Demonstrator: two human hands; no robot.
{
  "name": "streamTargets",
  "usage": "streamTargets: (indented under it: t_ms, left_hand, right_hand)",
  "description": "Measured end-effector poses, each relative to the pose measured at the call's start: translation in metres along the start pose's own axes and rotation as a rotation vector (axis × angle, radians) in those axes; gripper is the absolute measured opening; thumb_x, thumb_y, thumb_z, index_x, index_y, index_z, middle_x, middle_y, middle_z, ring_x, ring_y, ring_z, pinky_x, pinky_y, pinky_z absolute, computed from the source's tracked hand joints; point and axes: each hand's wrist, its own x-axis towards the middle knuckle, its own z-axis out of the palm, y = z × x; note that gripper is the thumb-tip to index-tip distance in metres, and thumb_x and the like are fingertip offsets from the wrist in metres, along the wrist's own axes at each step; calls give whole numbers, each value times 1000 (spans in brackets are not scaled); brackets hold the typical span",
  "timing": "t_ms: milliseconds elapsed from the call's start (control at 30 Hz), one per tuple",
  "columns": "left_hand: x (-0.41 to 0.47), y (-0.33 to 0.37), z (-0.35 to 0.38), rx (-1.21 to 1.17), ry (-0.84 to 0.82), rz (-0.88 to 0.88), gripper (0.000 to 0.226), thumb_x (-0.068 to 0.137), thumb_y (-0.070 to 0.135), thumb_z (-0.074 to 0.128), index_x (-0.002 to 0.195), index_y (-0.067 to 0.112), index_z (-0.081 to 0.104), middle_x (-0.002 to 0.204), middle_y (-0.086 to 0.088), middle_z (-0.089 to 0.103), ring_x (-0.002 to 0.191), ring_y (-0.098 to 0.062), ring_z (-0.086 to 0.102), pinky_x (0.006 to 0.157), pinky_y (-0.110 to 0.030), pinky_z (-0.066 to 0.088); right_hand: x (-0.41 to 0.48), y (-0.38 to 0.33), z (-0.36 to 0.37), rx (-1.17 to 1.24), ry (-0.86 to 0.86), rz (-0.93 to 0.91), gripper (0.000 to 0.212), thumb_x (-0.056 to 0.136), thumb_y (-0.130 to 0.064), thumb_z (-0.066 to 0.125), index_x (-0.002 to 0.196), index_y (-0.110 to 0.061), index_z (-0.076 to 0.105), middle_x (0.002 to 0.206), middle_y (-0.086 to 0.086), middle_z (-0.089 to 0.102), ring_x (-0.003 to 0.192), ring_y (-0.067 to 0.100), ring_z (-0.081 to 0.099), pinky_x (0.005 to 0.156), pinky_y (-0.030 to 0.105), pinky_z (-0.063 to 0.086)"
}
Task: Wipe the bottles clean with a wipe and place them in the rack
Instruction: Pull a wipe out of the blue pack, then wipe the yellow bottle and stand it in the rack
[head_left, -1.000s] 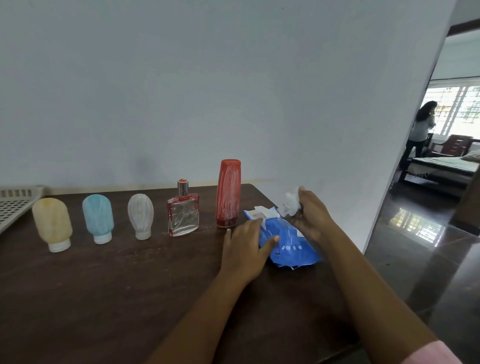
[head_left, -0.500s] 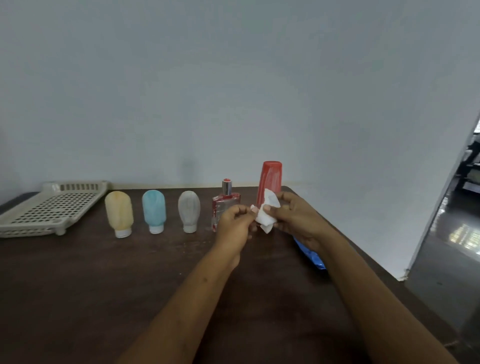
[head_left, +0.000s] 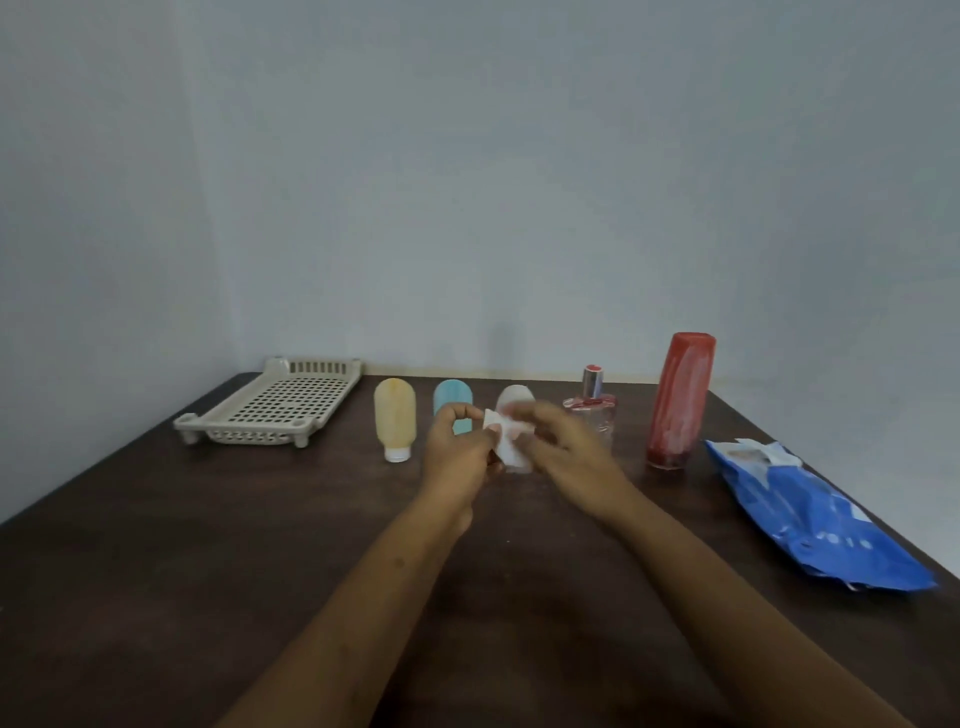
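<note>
Both hands are up over the middle of the dark table (head_left: 208, 571), meeting on a small white wipe (head_left: 508, 451). The left hand (head_left: 457, 460) pinches one edge of it with curled fingers. The right hand (head_left: 569, 457), a little blurred, has its fingertips closed on the other side. The wipe hangs between them, just in front of the white bottle (head_left: 515, 401).

The bottles stand upright in a row at the back of the table: a yellow bottle (head_left: 395, 421), a blue bottle (head_left: 453, 399), the white one, a glass perfume bottle (head_left: 597, 415) and a tall red bottle (head_left: 678, 400). The beige rack (head_left: 244, 436) sits in the far left corner, beside the yellow bottle. A blue packet (head_left: 821, 525) lies near the right edge — its flap is open.
</note>
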Motion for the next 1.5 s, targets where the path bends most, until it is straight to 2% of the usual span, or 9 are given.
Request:
streamTargets:
  t_ms: [167,300,433,567,733,867,1100,1233,1500]
  left_hand:
    - [5,8,-25,11,-116,-34,12,93,9,61,99,18,55,98,-11,69,83,-25,70,71,-36,60]
    - [29,12,-55,102,43,15,22,90,13,67,107,14,53,93,-7,70,68,-18,64,55,-25,47]
    - [63,0,-98,297,291,27,52,79,5,76,122,13,48,121,-7,60,100,-18,56,79,-30,46]
    - [86,-16,-109,459,141,-69,94,70,6,84,146,16,30,142,-9,45,127,-24,46,93,-31,39]
    - [101,-30,-97,672,138,-21,108,67,17,86,150,28,19,132,0,57,122,-23,52,108,-49,37]
    - [95,-35,-97,696,248,33,113,70,18,85,153,28,8,89,14,59,103,-16,60,108,-48,36]
    - [66,-23,-90,459,90,45,115,74,12,83,155,20,1,102,9,58,99,-12,54,94,-33,41]
    - [36,-20,-82,457,-68,63,99,73,15,84,149,23,22,114,10,55,97,-3,54,80,-24,45]
    - [-4,-38,-53,419,-251,-27,85,71,18,85,140,21,37,129,-3,60,110,-15,61,91,-31,54]
  right_hand:
    - [7,-2,18,35,-93,64,37,86,-12,63,122,-21,58,113,-1,64,95,16,65,79,41,57]
    - [8,3,14,363,25,299,18,91,-11,58,109,-13,54,105,10,59,80,23,68,69,44,59]
    - [8,13,8,570,-47,443,13,94,-5,51,104,-10,59,97,18,65,75,20,66,65,31,56]
    - [8,14,10,581,-143,511,25,89,6,51,104,-4,69,100,16,68,75,14,65,70,26,57]
    - [5,16,11,691,-229,540,38,90,5,50,124,-11,56,122,8,60,108,21,62,93,31,51]
    - [4,17,7,607,-192,486,31,93,1,48,116,-13,65,120,2,63,106,15,63,95,32,50]
    - [2,15,6,434,-10,434,23,89,-5,57,108,-11,68,109,-1,68,97,15,65,76,23,55]
    - [-3,9,5,537,75,408,27,85,-4,62,110,-14,58,104,9,69,91,21,69,76,33,58]
    - [-31,10,16,99,142,273,12,78,-9,73,84,-16,65,81,2,69,73,12,68,60,22,54]
